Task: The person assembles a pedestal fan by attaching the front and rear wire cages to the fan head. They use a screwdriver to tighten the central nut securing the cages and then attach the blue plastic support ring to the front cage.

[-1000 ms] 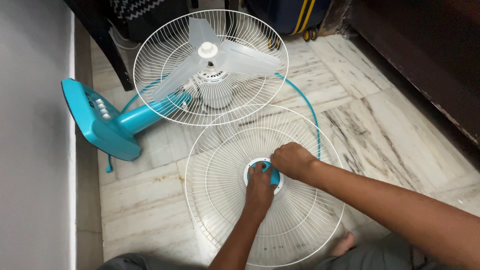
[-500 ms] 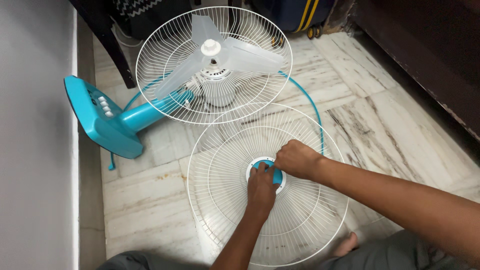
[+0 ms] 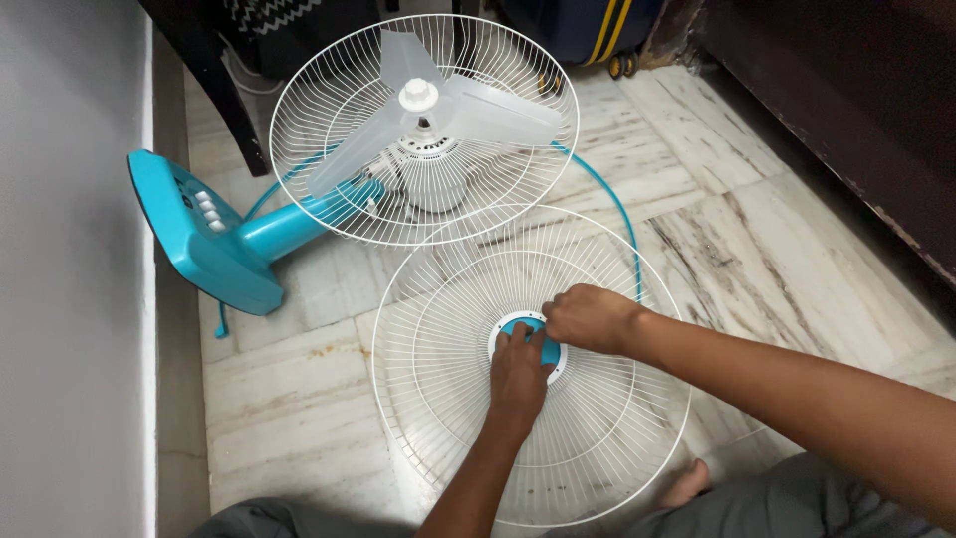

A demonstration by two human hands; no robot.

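Observation:
A loose white wire fan guard [image 3: 438, 399] lies flat on the marble floor in front of me. At its middle is a round blue hub cap [image 3: 521, 326]. My left hand [image 3: 518, 374] rests on the cap from below, fingers pressing on it. My right hand [image 3: 590, 317] grips the cap's right edge with curled fingers. Behind it lies a blue table fan [image 3: 214, 244] on its side, with its rear guard [image 3: 299, 110] and pale translucent blades [image 3: 478, 110] facing up.
A grey wall [image 3: 70, 299] runs along the left. A blue ring or cord [image 3: 612, 204] curves behind the loose guard. Dark chair legs [image 3: 214, 90] and a wheeled suitcase [image 3: 573, 25] stand at the back, dark wood furniture [image 3: 856, 110] at the right. My bare foot [image 3: 687, 483] shows below.
Both hands have stayed on the blue cap, with the right hand shifting slightly around it. The view has drifted a little.

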